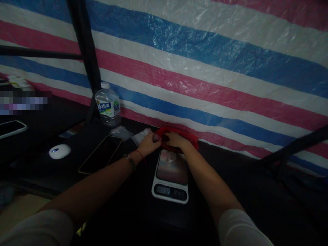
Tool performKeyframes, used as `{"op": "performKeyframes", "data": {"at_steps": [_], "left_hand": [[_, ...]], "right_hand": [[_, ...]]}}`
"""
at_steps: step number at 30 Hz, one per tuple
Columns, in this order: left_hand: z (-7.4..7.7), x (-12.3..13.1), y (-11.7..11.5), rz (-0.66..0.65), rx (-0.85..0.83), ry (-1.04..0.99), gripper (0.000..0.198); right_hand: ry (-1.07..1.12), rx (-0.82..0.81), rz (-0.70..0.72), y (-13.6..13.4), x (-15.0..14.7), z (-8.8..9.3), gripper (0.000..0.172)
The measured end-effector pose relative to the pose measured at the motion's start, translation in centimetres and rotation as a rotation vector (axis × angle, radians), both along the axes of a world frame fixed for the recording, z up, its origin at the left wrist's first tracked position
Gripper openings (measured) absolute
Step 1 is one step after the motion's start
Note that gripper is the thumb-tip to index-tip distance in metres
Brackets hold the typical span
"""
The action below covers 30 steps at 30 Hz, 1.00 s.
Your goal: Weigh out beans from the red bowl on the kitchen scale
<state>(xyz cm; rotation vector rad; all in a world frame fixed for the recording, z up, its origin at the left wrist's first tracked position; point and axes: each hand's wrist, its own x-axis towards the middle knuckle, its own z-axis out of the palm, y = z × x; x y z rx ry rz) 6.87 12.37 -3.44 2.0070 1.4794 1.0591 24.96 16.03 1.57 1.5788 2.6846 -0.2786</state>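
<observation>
Just behind a white digital scale (170, 193), a red bag or cloth (191, 137) lies on the dark table. My left hand (149, 143) is at the bag's left edge, its fingers closed on something small that I cannot make out. My right hand (174, 140) reaches into or over the red bag; its fingertips are partly hidden in shadow. On the scale's plate rests a small clear round cup (171, 157). The scale's display is lit. Clear plastic bags (140, 136) lie left of my left hand.
A large clear bottle (109, 111) stands at the back left. Nearer are a dark phone (101, 154) and a white oval object (59, 151). Another phone (11, 129) lies far left. Dark metal bars (85, 48) and a striped plastic sheet (179, 83) rise behind the table.
</observation>
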Motion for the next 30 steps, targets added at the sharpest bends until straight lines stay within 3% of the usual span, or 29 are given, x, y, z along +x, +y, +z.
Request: {"op": "performKeyframes", "data": {"at_steps": [3,9,19,24,30], "left_hand": [[0.1,0.0,0.0,-0.049,0.026,-0.004,0.020],[0.0,0.1,0.2,0.005,0.077,-0.018,0.024],[0.3,0.1,0.1,0.027,0.087,-0.008,0.025],[0.0,0.1,0.2,0.013,0.105,-0.008,0.026],[-0.2,0.0,0.3,-0.015,0.091,-0.033,0.027]], "right_hand": [[-0.001,0.001,0.090,0.6,-0.4,0.3,0.039],[0.058,0.045,0.209,0.5,0.9,0.6,0.031],[-0.036,0.037,0.047,-1.7,5.4,1.7,0.030],[0.002,0.001,-0.020,-1.6,4.6,0.7,0.052],[0.014,0.049,0.006,-0.8,3.2,0.0,0.032]]}}
